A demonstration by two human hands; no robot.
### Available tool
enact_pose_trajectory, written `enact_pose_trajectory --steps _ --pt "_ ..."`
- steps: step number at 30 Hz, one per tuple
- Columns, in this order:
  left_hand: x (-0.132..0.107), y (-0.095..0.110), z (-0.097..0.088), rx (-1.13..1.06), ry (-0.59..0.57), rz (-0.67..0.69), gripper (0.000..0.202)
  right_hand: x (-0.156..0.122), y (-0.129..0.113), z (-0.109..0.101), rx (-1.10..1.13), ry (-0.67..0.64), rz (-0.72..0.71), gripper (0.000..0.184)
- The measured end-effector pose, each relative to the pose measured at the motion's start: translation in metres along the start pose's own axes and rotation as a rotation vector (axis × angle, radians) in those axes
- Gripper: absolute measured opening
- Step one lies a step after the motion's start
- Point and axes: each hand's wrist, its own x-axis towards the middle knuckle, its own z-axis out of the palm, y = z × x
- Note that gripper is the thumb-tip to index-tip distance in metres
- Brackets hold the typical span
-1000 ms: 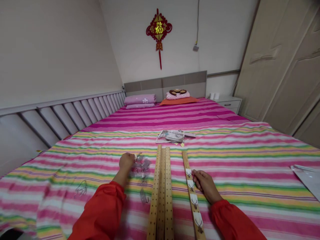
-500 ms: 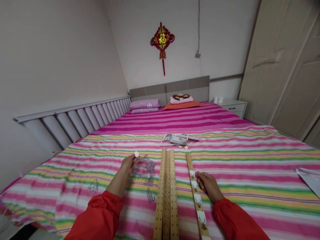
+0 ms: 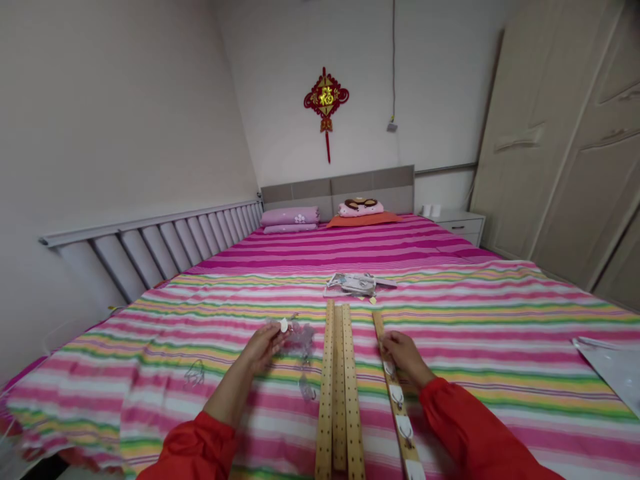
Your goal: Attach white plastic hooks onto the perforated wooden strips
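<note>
My left hand (image 3: 264, 345) pinches a small white hook (image 3: 285, 325) by its backing, just above a pile of clear-wrapped hooks (image 3: 301, 340). My right hand (image 3: 403, 352) is closed, its fingertips curled over the upper part of a narrow wooden strip (image 3: 377, 321). They cover the spot where the topmost hook sits, so what they grip is hidden. Lower on the strip, several white hooks with metal loops (image 3: 397, 396) stand in a row. Between the hands, wooden strips with rows of holes (image 3: 324, 400) lie side by side.
Clear packets of parts (image 3: 354, 285) lie beyond the strips on the striped cloth (image 3: 225, 413). A crumpled clear wrapper (image 3: 195, 373) is at the left, a white plastic sheet (image 3: 607, 367) at the right edge. Folded bedding (image 3: 290, 217) rests by the headboard.
My right hand has moved left from beside the strip onto it, over the topmost hook. My left hand, still holding a white hook, has shifted slightly right and nearer. The view has tilted up a little.
</note>
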Motion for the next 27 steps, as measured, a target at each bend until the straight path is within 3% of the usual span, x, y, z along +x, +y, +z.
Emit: enact_pose_trajectory --steps 5,9,12,19,27 --pt "-0.008 -0.007 0.001 -0.026 -0.071 -0.022 0.005 -0.004 -0.029 0.072 -0.076 -0.200 -0.179 0.008" --pt "-0.010 -0.011 -0.002 -0.021 -0.115 -0.021 0.002 -0.012 -0.030 0.126 -0.131 -0.274 -0.260 0.013" --pt "-0.010 -0.016 -0.007 0.001 -0.138 -0.034 0.006 -0.016 -0.025 0.151 -0.179 -0.298 -0.302 0.018" --pt "-0.012 -0.024 -0.016 0.006 -0.167 -0.065 0.011 -0.020 -0.014 0.172 -0.263 -0.272 -0.335 0.015" --pt "-0.013 -0.035 -0.028 -0.027 -0.139 -0.042 0.019 -0.019 -0.006 0.178 -0.217 -0.140 -0.230 0.011"
